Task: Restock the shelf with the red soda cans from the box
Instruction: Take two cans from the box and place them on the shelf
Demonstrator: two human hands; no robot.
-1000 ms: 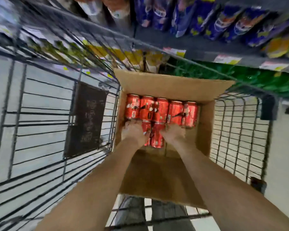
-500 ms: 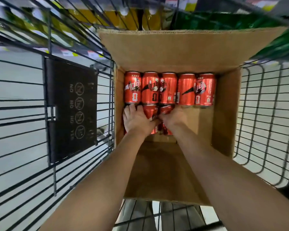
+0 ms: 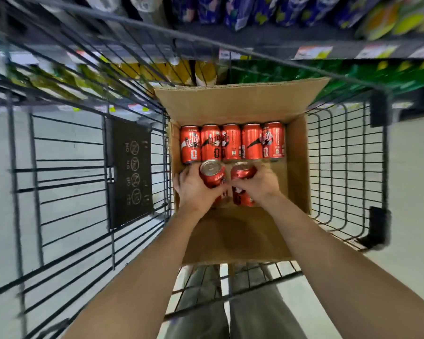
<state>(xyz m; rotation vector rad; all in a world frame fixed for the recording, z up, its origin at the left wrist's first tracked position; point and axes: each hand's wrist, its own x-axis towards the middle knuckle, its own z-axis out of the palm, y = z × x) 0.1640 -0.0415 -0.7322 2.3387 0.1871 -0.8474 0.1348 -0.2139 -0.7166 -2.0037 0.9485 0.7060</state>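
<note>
An open cardboard box sits in a wire shopping cart. Several red soda cans lie in a row along its far wall. My left hand grips one red can tilted up, silver top showing. My right hand grips another red can beside it. A further red can lies on the box floor under my right hand. Both held cans are lifted a little above the box floor.
The black wire cart surrounds the box, with a dark sign panel on its left side. Shelves ahead hold blue packets above and green and yellow bottles below. My legs show under the cart's near rail.
Both hands have closed round a can each and tilted them up off the box floor; earlier they lay flat over the lying cans. The view has lifted toward the shelves.
</note>
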